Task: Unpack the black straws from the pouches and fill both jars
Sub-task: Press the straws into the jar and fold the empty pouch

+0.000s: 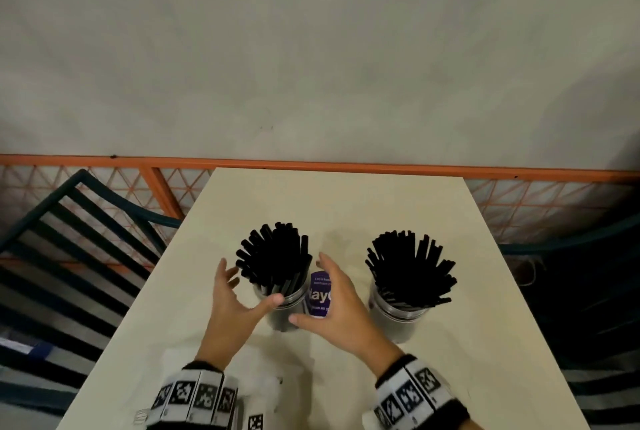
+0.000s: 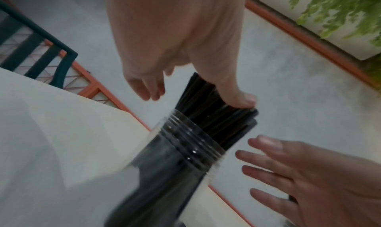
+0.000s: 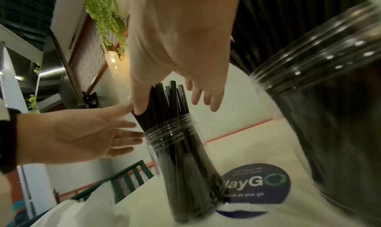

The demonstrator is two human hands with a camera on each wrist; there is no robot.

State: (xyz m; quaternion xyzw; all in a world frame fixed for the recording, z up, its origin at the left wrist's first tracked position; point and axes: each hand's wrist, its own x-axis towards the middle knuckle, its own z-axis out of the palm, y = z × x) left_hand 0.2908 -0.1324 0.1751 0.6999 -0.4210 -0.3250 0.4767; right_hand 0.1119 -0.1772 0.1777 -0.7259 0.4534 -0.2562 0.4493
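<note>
Two clear jars stand on the cream table (image 1: 346, 208), each packed with black straws. The left jar (image 1: 282, 312) (image 2: 185, 149) (image 3: 181, 149) holds a fanned bunch of straws (image 1: 273, 256). The right jar (image 1: 398, 317) (image 3: 329, 100) holds another bunch (image 1: 410, 267). My left hand (image 1: 242, 291) (image 2: 191, 93) is spread at the left jar's left side, its thumb against the straws above the rim. My right hand (image 1: 322, 294) (image 3: 175, 103) is spread at that jar's right side, its thumb touching the straws. Neither hand grips anything. A crumpled clear pouch (image 1: 263, 384) lies near my wrists.
A round purple sticker (image 1: 320, 294) (image 3: 257, 183) is on the table between the jars. Dark slatted chairs (image 1: 69, 256) flank the table on both sides. An orange mesh railing (image 1: 311, 165) runs behind the far edge. Green plants (image 2: 340, 10) hang on the wall.
</note>
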